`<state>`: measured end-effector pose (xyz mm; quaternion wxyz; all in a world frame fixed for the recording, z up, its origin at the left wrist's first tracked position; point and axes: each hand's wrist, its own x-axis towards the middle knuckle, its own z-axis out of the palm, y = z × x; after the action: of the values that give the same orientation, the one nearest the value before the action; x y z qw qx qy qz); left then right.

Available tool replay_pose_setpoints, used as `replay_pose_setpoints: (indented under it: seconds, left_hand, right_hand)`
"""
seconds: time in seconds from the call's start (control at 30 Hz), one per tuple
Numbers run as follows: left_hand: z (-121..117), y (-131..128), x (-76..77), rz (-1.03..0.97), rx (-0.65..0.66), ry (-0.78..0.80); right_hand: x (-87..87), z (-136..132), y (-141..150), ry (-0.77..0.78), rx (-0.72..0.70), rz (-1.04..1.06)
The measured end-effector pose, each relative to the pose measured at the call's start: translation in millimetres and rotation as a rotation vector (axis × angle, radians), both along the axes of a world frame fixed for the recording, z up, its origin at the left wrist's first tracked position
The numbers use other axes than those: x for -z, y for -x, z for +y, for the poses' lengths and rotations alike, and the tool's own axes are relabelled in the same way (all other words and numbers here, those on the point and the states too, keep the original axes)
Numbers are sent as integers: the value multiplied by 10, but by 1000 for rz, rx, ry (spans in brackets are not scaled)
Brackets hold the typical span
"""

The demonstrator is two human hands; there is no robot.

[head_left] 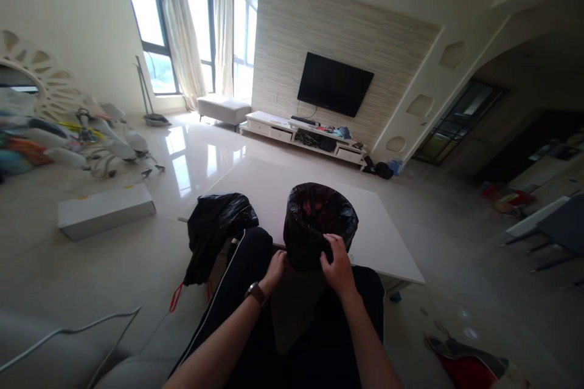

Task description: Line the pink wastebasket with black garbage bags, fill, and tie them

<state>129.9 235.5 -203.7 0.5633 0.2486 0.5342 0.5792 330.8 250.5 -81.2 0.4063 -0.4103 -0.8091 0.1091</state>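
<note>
A small bin lined with a black bag stands on the near edge of a low white table. My right hand grips the bag at the bin's near rim, fingers closed on the plastic. My left hand presses against the bin's lower left side, fingers curled on the black bag. A wristwatch sits on my left wrist. A second black bag, full and crumpled with red ties hanging, rests at the table's left corner beside my knee.
My dark-trousered legs fill the foreground. A white flat box lies on the glossy floor at left, with a pile of clutter behind it. A wall television hangs over a low cabinet. A red object lies at lower right.
</note>
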Motion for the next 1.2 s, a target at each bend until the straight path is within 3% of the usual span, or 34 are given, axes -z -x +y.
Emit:
replay_pose_setpoints:
  seconds: [0.17,0.27,0.4,0.47,0.6,0.7,0.77,0.93,1.2]
  left_hand:
    - [1,20,-64,-27,0,42]
    - [-10,23,-96,-33,9,45]
    - [-29,18,-119,-31,28,36]
    - [-31,14,-118,-26,33,34]
    - [-17,7,-104,-18,42,27]
    - [-5,4,-97,-14,52,14]
    - [-4,6,-96,-13,54,4]
    - [-3,14,-94,-19,40,-28]
    - [22,18,-174,-20,-53,-202]
  right_hand:
    - [47,297,-480,-44,166,64]
    - [218,378,-680,-7,301,263]
    - [540,284,-718,87,484,524]
    - [578,190,-665,9,535,508]
    - [284,70,-478,-216,399,301]
    - [26,117,-309,-188,222,151]
    - [-34,183,-220,-159,157,61]
    - [123,208,-186,-119,157,-32]
    - [420,-130,-396,-113,114,-1]
